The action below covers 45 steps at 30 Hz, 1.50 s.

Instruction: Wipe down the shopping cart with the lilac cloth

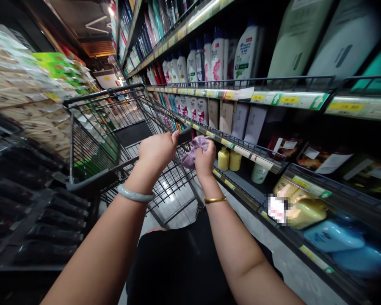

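Left hand (pixel 157 147): fingers clenched over cart handle (pixel 97 178); right hand (pixel 205 160): fingers grasping bunched purple cloth (pixel 189 158); cloth at handle's right end, contact unclear; cart (pixel 133 134) beside shelving (pixel 247 155).

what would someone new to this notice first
Probably the two hands at centre: the left hand, a pale bangle on its wrist, closes on the handle of a wire shopping cart, while the right hand holds a crumpled purple cloth. Next might come the rows of bottles on the right, above yellow price tags.
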Motion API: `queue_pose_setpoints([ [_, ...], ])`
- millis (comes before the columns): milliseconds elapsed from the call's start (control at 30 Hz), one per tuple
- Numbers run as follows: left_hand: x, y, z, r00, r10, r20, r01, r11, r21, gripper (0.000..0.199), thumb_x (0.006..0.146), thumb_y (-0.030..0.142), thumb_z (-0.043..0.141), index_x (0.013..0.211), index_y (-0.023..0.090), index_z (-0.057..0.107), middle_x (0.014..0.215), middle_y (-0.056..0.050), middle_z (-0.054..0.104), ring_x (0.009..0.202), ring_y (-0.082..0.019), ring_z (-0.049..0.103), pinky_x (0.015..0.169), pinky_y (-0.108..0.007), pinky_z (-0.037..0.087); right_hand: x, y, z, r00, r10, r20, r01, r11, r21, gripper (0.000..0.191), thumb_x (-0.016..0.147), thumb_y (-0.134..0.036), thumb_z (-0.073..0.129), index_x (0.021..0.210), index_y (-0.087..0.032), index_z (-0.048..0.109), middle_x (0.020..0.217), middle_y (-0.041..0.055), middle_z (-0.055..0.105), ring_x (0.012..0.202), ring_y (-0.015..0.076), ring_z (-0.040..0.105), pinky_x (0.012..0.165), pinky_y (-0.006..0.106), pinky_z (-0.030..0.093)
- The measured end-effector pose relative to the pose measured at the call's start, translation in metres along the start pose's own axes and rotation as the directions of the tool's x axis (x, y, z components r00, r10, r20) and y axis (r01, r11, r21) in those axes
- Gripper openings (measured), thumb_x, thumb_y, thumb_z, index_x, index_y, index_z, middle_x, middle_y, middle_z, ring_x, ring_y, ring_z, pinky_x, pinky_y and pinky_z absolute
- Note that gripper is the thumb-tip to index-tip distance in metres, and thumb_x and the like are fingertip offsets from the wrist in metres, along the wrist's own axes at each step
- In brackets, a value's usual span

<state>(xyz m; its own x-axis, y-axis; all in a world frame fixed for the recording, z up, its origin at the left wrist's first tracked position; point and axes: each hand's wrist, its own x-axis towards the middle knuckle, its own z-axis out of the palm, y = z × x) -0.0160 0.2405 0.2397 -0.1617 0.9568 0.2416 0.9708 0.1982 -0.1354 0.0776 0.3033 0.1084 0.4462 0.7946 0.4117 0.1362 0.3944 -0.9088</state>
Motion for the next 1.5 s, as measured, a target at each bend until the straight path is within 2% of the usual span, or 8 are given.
queue_pose_setpoints([
  [167, 0.004, 0.0, 0.003, 0.999, 0.029, -0.043, -0.028, 0.999, 0.023, 0.078, 0.105, 0.058, 0.011, 0.111, 0.015, 0.077, 0.105, -0.023, 0.078, 0.101, -0.04, 0.076, 0.082, -0.048, 0.058, -0.004, -0.006, 0.006, 0.907, -0.416, -0.065, 0.421, 0.895, 0.145, 0.031, 0.083, -0.014, 0.054, 0.113, -0.024, 0.059, 0.118, 0.0097, 0.066, 0.12, 0.0228, 0.061, 0.114, 0.044, 0.049],
  [367, 0.01, 0.004, 0.005, 0.999, 0.034, -0.019, -0.034, 0.999, -0.019, 0.078, 0.105, 0.059, 0.012, 0.113, 0.016, 0.076, 0.105, -0.022, 0.079, 0.103, -0.039, 0.076, 0.085, -0.047, 0.059, -0.005, 0.013, 0.01, 0.985, 0.148, -0.091, -0.138, 0.984, 0.11, 0.036, 0.075, -0.009, 0.051, 0.109, -0.02, 0.058, 0.114, 0.0118, 0.064, 0.11, 0.0248, 0.061, 0.109, 0.052, 0.05],
  [567, 0.019, 0.012, -0.008, 0.992, 0.061, 0.11, -0.059, 0.998, -0.017, 0.063, 0.107, 0.051, 0.021, 0.125, 0.016, 0.069, 0.122, -0.02, 0.076, 0.112, -0.032, 0.074, 0.091, -0.037, 0.057, -0.015, -0.004, 0.016, 0.953, -0.303, -0.03, 0.302, 0.93, 0.208, 0.031, 0.083, -0.013, 0.053, 0.111, -0.023, 0.061, 0.118, 0.0093, 0.064, 0.115, 0.0218, 0.06, 0.11, 0.042, 0.05],
  [733, 0.019, -0.002, -0.017, 0.978, 0.093, 0.189, -0.098, 0.995, 0.018, 0.064, 0.105, 0.056, 0.024, 0.121, 0.016, 0.071, 0.118, -0.021, 0.077, 0.112, -0.034, 0.074, 0.09, -0.038, 0.057, -0.014, 0.012, 0.019, 0.999, 0.036, -0.03, -0.033, 0.992, 0.119, 0.034, 0.075, -0.01, 0.053, 0.107, -0.021, 0.059, 0.117, 0.0111, 0.063, 0.113, 0.0243, 0.06, 0.109, 0.047, 0.049],
  [933, 0.023, -0.007, -0.006, 0.976, 0.113, 0.185, -0.117, 0.993, 0.011, 0.063, 0.105, 0.053, 0.022, 0.119, 0.016, 0.071, 0.098, -0.019, 0.079, 0.106, -0.033, 0.075, 0.089, -0.039, 0.056, -0.01, 0.0, 0.017, 0.956, -0.293, -0.018, 0.291, 0.937, 0.192, 0.033, 0.08, -0.013, 0.054, 0.111, -0.023, 0.061, 0.119, 0.0092, 0.063, 0.117, 0.022, 0.06, 0.112, 0.041, 0.048],
  [1133, 0.029, 0.002, -0.001, 0.984, 0.081, 0.16, -0.08, 0.997, -0.012, 0.065, 0.105, 0.056, 0.021, 0.125, 0.018, 0.069, 0.087, -0.016, 0.078, 0.105, -0.033, 0.076, 0.089, -0.039, 0.055, 0.009, 0.043, 0.006, 0.955, 0.285, -0.083, -0.273, 0.953, 0.13, 0.036, 0.076, -0.011, 0.05, 0.11, -0.018, 0.059, 0.108, 0.0086, 0.066, 0.104, 0.0219, 0.063, 0.104, 0.043, 0.052],
  [1367, 0.04, 0.015, -0.001, 0.987, 0.102, 0.127, -0.105, 0.994, 0.012, 0.059, 0.105, 0.05, 0.025, 0.123, 0.014, 0.069, 0.11, -0.021, 0.078, 0.111, -0.033, 0.074, 0.091, -0.039, 0.056, 0.002, 0.015, 0.019, 0.99, -0.142, 0.009, 0.139, 0.978, 0.157, 0.033, 0.083, -0.013, 0.054, 0.114, -0.023, 0.061, 0.122, 0.0078, 0.066, 0.116, 0.0187, 0.06, 0.109, 0.036, 0.049],
  [1500, 0.045, 0.005, -0.007, 0.961, 0.141, 0.237, -0.156, 0.987, 0.049, 0.066, 0.105, 0.056, 0.021, 0.129, 0.014, 0.066, 0.117, -0.021, 0.076, 0.11, -0.032, 0.073, 0.088, -0.036, 0.055, 0.008, 0.05, 0.014, 0.992, 0.129, -0.014, -0.129, 0.991, -0.023, 0.034, 0.076, -0.008, 0.054, 0.106, -0.021, 0.061, 0.111, 0.0079, 0.069, 0.109, 0.0202, 0.062, 0.102, 0.034, 0.051],
])
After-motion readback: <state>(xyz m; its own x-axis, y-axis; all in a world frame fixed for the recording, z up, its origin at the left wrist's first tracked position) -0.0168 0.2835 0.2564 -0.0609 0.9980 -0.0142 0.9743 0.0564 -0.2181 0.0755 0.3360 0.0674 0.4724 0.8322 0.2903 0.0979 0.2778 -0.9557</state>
